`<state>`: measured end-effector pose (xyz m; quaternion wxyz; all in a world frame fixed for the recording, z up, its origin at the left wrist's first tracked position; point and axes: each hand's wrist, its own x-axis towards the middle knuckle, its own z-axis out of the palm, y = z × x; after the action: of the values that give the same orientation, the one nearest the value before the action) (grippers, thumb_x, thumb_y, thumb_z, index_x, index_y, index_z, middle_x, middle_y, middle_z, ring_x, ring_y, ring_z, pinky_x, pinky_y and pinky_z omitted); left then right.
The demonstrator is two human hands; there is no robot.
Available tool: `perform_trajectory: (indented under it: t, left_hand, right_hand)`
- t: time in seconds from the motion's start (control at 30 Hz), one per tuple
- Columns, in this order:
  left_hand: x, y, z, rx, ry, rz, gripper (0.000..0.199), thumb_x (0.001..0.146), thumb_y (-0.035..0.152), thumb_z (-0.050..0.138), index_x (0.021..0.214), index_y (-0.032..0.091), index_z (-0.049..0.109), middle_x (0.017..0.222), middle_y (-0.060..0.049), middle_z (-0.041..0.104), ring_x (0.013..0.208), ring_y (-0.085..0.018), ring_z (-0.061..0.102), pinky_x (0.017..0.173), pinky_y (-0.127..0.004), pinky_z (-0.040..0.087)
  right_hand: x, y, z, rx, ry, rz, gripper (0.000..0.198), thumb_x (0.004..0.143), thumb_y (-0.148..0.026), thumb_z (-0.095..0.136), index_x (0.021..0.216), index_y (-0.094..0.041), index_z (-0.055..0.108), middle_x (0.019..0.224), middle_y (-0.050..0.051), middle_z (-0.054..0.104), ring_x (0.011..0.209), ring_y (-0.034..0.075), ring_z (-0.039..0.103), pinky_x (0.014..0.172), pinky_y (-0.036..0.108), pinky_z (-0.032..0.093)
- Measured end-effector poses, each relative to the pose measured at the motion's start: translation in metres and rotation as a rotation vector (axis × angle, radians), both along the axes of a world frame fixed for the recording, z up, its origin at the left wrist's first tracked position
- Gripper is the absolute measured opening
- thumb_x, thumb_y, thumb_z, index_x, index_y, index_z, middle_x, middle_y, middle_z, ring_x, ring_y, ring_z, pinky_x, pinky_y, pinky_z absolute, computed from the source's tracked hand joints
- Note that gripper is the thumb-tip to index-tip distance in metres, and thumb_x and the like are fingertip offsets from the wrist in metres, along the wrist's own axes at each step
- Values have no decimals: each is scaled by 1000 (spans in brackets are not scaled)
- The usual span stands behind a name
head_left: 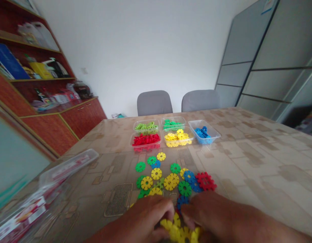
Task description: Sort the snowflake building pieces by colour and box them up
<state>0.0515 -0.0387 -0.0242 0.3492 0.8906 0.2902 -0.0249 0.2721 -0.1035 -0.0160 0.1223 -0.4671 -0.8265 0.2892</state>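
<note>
My left hand (157, 211) is curled against a cluster of yellow notched plastic discs (174, 231) at the bottom of the view. From the other side my right hand (202, 209) bends its fingers onto the same cluster; its fingertips are partly hidden. Just beyond my hands lie loose discs: a green disc (184, 188), a dark blue disc (182, 201), overlapping yellow discs (171, 182) and a yellow disc (156, 173). A red toothed piece (206, 181) rests beyond my right hand, beside blue discs (189, 177).
Clear tubs hold red pieces (146, 139), yellow discs (178, 137), light green pieces (146, 126), green pieces (172, 124) and blue pieces (202, 132). A long plastic lid (69, 165) and a packet (24, 216) lie left. Two grey chairs (154, 102) stand behind the patterned table (247, 152).
</note>
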Motion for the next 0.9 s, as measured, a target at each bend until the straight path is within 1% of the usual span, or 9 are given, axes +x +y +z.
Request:
perform_trajectory:
  t: [0.07,0.13,0.23,0.33,0.47,0.57,0.67,0.77,0.9]
  left_hand:
    - [-8,3,-3,14,-11,21,19,77,14,69,87,24,56,90,5,61,85,-14,56,71,-21,36]
    - [-13,5,-7,7,-10,25,20,76,15,69,90,26,58,92,5,61,86,-15,57,71,-21,37]
    - [-10,3,-9,-15,10,11,40,74,16,72,108,30,58,106,3,62,98,-19,56,80,-24,39]
    - [0,-2,-3,-2,55,21,52,72,17,73,119,29,55,116,0,61,107,-23,54,89,-28,37]
    - [8,-6,9,0,115,45,41,72,17,72,110,24,58,113,-2,61,106,-24,54,88,-29,38]
    - [8,-5,9,4,96,51,39,69,16,74,103,22,56,112,-2,59,105,-23,52,85,-29,38]
    - [7,-3,-1,-21,38,82,41,66,12,73,100,22,52,107,-1,57,98,-21,52,79,-26,38]
    - [6,-1,-15,-62,-49,96,32,67,12,70,90,22,51,89,3,57,82,-16,52,67,-22,36]
    - [4,6,-30,-149,-189,176,27,65,8,66,81,21,49,73,7,51,66,-10,46,55,-19,29]
  right_hand:
    - [0,-1,12,-46,-55,43,27,67,-3,68,87,-21,70,84,1,72,73,16,65,60,20,48]
    - [-4,0,18,-85,-73,76,31,68,-1,66,90,-21,71,86,1,73,74,15,67,60,18,48]
    - [-12,3,14,-95,-93,96,33,67,2,62,90,-19,71,83,2,75,68,15,68,58,18,49]
    - [-16,3,4,-8,-98,71,26,71,-7,60,92,-17,71,85,6,75,69,18,69,63,21,52]
    - [-15,-5,2,111,-12,26,27,79,-20,57,104,-18,68,92,10,74,84,23,68,79,30,53]
    - [-15,-8,7,107,46,-4,26,78,-24,60,103,-22,68,92,8,74,85,25,67,79,32,53]
    - [-16,-7,7,39,79,12,19,77,-21,61,94,-24,69,85,4,74,78,22,67,70,27,52]
    - [-13,0,2,-29,100,34,18,73,-12,60,86,-23,67,81,0,72,72,17,64,61,22,48]
    - [-7,15,-12,-17,166,-74,28,60,-1,63,81,-18,62,81,-1,68,68,12,58,56,19,39]
